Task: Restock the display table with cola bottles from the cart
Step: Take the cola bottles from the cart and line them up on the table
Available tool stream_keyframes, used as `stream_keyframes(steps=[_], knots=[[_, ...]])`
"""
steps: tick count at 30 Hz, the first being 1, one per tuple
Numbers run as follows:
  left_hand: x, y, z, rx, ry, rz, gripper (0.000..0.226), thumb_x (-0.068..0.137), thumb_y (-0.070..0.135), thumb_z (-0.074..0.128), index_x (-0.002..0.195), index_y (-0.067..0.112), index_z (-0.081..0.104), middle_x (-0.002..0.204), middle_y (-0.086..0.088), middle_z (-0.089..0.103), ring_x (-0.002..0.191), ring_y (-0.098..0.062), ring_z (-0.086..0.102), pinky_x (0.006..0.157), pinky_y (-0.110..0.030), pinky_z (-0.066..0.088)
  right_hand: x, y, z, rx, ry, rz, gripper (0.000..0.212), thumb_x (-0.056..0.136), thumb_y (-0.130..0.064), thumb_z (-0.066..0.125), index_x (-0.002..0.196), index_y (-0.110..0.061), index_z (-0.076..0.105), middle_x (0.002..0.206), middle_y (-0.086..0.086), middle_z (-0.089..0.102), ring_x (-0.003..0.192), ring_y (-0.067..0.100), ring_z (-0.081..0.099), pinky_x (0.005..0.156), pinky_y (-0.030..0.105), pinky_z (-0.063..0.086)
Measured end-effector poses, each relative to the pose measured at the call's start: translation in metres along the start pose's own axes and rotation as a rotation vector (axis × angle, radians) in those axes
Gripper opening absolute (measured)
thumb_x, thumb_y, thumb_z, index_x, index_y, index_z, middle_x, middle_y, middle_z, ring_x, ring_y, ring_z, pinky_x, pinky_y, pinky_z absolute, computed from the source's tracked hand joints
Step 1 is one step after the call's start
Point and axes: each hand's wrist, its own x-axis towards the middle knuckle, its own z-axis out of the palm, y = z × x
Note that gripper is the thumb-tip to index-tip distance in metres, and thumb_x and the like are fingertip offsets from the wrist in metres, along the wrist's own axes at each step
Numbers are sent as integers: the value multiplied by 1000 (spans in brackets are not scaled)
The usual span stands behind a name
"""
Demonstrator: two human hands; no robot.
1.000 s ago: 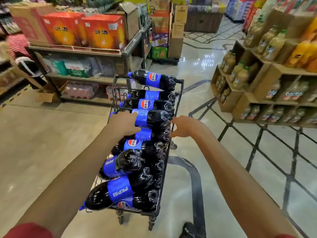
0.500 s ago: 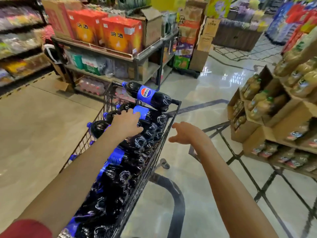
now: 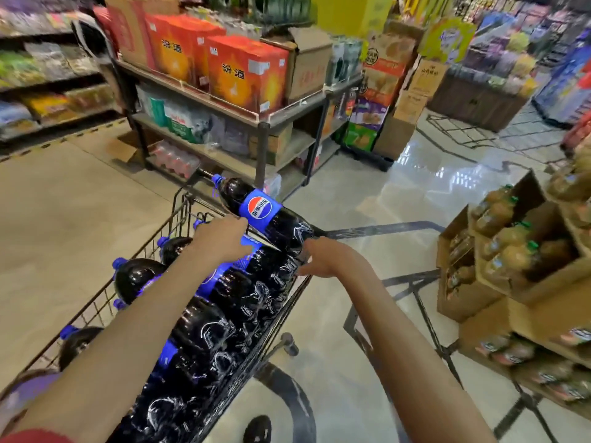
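A black wire cart [image 3: 96,303] in front of me is piled with large cola bottles lying on their sides, with blue caps and blue labels. One cola bottle [image 3: 267,215] lies across the top at the far end. My left hand [image 3: 220,238] reaches over the pile and holds the blue-labelled bottle [image 3: 252,251] just under that top one, thumb and fingers spread over it. My right hand [image 3: 323,257] is at the cart's right rim, with its fingertips against the base of the same bottle.
A metal shelf rack [image 3: 262,123] with orange boxes stands just beyond the cart. On the right is a cardboard display [image 3: 511,292] of yellow juice bottles on a wire stand. Glossy floor lies between them. My shoe [image 3: 257,428] is beside the cart.
The view has swung left and closer to the cart. My left hand has shifted forward along the pile toward the top bottle, and my right hand has moved back in against the bottle's base.
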Motion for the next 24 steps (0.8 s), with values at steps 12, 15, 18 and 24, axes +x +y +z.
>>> stream_keyframes(steps=[12,15,18,24], knots=[[100,-31,21,-310,-20,-307,54,93,57,59,127,16,54,130,-10,59,119,-31,57,93,-41,49,141,25,-47,-72,15,-163,61,90,-48,67,137,-14,49,133,16,56,123,35,55,97,43,49],[119,-35,28,-373,-17,-415,57,93,61,56,132,19,53,132,-9,60,121,-30,57,96,-41,48,171,29,-49,-61,9,-215,63,91,-47,66,142,-14,46,138,15,53,127,34,53,98,42,47],[137,-31,30,-465,18,-510,59,94,62,54,136,20,52,134,-7,61,121,-30,58,96,-42,49,194,32,-48,22,-28,-280,66,92,-45,66,144,-12,44,140,16,52,128,33,53,100,40,45],[169,-21,39,-788,107,-749,91,75,88,50,132,17,54,128,-5,65,114,-27,62,94,-38,51,217,27,-30,209,-57,-422,75,89,-47,69,146,-9,38,135,15,53,124,34,54,96,39,46]])
